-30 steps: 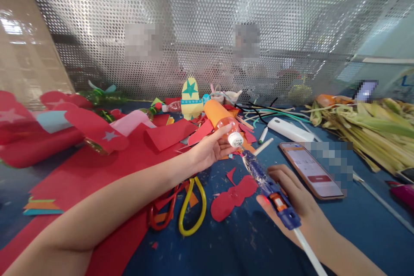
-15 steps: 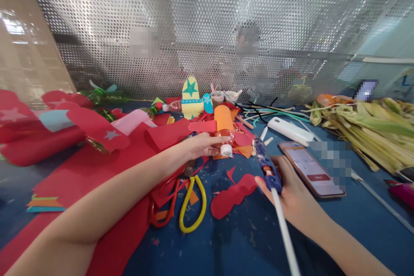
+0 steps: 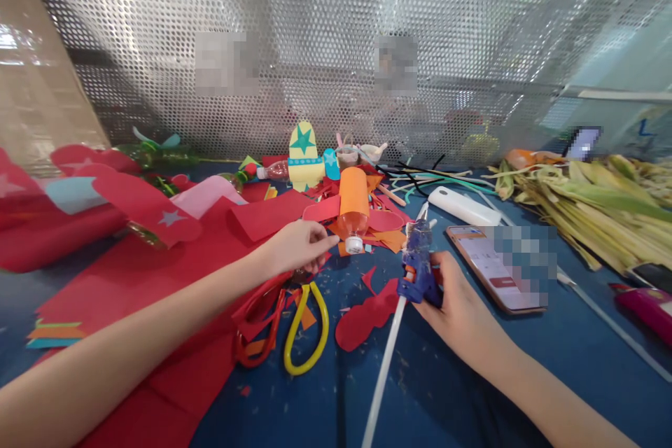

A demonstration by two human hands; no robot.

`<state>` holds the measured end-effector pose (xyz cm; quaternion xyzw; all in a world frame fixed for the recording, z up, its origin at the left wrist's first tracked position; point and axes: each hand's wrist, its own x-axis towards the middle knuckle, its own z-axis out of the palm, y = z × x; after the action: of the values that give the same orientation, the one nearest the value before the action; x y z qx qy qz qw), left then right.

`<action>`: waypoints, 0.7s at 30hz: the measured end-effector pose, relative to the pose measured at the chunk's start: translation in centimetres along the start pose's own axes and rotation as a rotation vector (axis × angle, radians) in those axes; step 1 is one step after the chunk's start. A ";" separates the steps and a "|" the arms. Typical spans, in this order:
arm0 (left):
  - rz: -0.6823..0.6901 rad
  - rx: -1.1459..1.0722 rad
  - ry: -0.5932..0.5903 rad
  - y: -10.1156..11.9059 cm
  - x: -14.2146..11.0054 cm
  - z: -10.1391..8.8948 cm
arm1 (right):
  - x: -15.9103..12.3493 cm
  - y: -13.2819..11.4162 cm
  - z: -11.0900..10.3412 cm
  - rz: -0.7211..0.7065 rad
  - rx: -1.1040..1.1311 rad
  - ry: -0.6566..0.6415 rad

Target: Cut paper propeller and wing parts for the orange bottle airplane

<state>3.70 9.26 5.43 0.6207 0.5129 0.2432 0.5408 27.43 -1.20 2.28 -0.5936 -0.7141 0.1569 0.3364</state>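
Note:
My right hand (image 3: 454, 301) is closed around a blue hot glue gun (image 3: 418, 259), its nozzle pointing away from me and a long white glue stick (image 3: 386, 371) trailing out of its back. An upside-down small clear plastic bottle (image 3: 354, 206), wrapped in orange paper, has its white cap toward me. Red paper wings stick out at its sides. My left hand (image 3: 299, 245) is just left of the cap, apart from the bottle, with loosely bent fingers and nothing visible in them. Below it lie scissors (image 3: 306, 329) with red and yellow handles, and a wavy red paper cutout (image 3: 365, 315).
Red paper sheets (image 3: 141, 280) cover the left side. A yellow star-decorated bottle plane (image 3: 303, 154) stands at the back before a perforated metal panel (image 3: 315, 28). On the right are a phone (image 3: 483, 259), a white handle-shaped object (image 3: 462, 206) and dried corn husks (image 3: 577, 203).
My left hand has let go of the bottle and drawn back to the left. My right hand has turned the glue gun and brought it slightly left. The view has shifted a little.

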 end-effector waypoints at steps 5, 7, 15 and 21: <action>-0.019 -0.043 -0.428 1.1 -4.2 2.9 | -0.2 0.1 0.3 -0.070 -0.030 0.040; -0.062 -0.067 -0.526 1.0 -5.0 4.3 | -0.2 0.1 0.4 -0.111 -0.045 0.063; -0.109 -0.206 -0.490 0.5 -5.9 7.2 | -0.2 0.3 0.4 -0.155 -0.084 0.077; -0.071 -0.203 -0.472 0.9 -6.2 7.2 | -0.4 0.2 0.1 -0.157 -0.090 0.070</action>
<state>7.99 0.72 5.73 0.5842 0.3669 0.1226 0.7135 27.57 -1.47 2.01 -0.5554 -0.7526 0.0771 0.3453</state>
